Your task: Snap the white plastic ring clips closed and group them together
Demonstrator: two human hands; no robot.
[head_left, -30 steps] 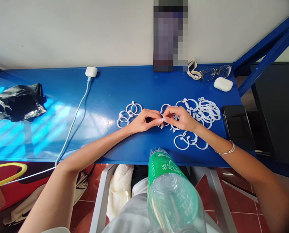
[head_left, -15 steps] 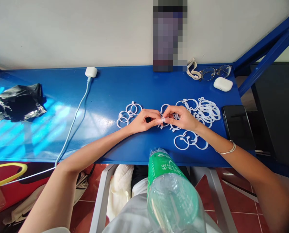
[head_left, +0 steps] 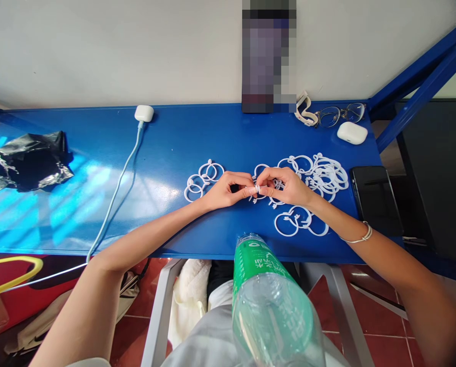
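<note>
My left hand [head_left: 228, 192] and my right hand [head_left: 288, 186] meet above the middle of the blue table. Their thumbs and forefingers pinch the small clasp of a white plastic ring [head_left: 257, 189] from both sides. Fingers hide most of this ring, and I cannot tell whether its clasp is fastened. Left of my left hand lie a few white rings [head_left: 193, 200] with small knobs, overlapping. Behind and beside my right hand spreads a tangled heap of similar rings [head_left: 329, 176]. Nearer the front edge are several more rings [head_left: 286, 235], some with their ends apart.
A green-labelled plastic bottle [head_left: 260, 260] stands in front of my body. On the blue table [head_left: 167, 148] are a black plastic bag [head_left: 29, 145], a white charger [head_left: 144, 113] with cable, glasses [head_left: 329, 117], a white case [head_left: 352, 133] and a black phone [head_left: 375, 196].
Almost nothing differs. My fingertips shift very slightly around the clasp, and both hands stay in the same place.
</note>
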